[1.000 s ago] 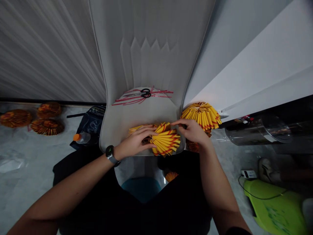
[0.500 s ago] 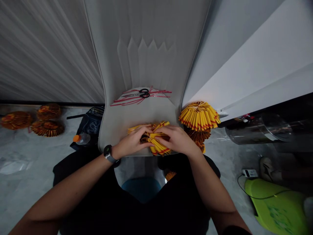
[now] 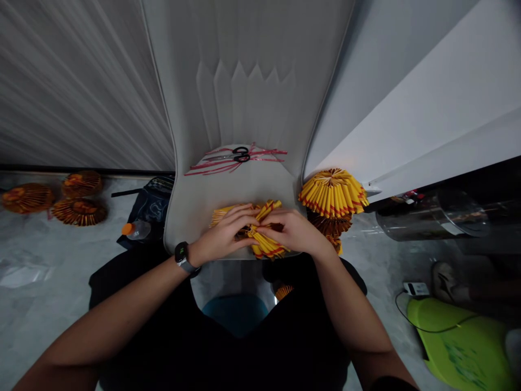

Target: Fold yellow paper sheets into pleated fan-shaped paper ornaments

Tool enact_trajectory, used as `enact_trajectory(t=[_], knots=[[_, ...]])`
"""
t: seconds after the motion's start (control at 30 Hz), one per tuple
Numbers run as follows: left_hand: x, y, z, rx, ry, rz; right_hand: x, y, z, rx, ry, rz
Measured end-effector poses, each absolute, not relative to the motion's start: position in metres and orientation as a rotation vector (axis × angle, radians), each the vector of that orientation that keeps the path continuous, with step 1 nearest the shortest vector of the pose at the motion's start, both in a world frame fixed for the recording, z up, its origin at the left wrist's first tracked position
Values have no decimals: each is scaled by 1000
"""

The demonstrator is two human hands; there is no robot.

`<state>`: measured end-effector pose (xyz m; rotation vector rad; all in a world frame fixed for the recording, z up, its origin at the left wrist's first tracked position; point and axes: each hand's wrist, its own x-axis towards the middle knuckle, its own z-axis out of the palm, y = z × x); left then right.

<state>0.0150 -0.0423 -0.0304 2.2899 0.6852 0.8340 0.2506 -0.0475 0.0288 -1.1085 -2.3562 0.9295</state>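
Note:
A pleated yellow paper fan with red edging (image 3: pixel 268 247) lies on the front of a grey chair seat (image 3: pixel 244 191), its folds gathered at a middle point. My left hand (image 3: pixel 228 231) grips it from the left, thumb and fingers around the folds. From the other side, my right hand (image 3: pixel 291 231) pinches the pleats near the centre. Both hands cover much of the paper, and their fingertips nearly meet. Beyond them on the seat rest black-handled scissors (image 3: pixel 241 155) on top of several pink-red plastic strips (image 3: pixel 207 168).
At the seat's right side stands a stack of finished-looking yellow pleated paper rosettes (image 3: pixel 334 193). More pleated rosettes (image 3: pixel 79 212) sit on the floor at left, near a dark bag (image 3: pixel 152 201) and an orange-capped bottle (image 3: pixel 137 230). A green stool-like object (image 3: pixel 459 342) is at right.
My fingers have shifted slightly at the centre of the pleated paper, with the right fingertips moving a little leftward. The paper stays in place on the seat.

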Motion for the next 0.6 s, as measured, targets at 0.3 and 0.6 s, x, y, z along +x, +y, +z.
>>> enact_trajectory(t=[0.3, 0.6], knots=[[13, -41, -28, 2290, 656, 840, 289, -29, 17, -1534, -2127, 1253], [13, -39, -26, 2294, 636, 836, 309, -13, -20, -1524, -1692, 1358]])
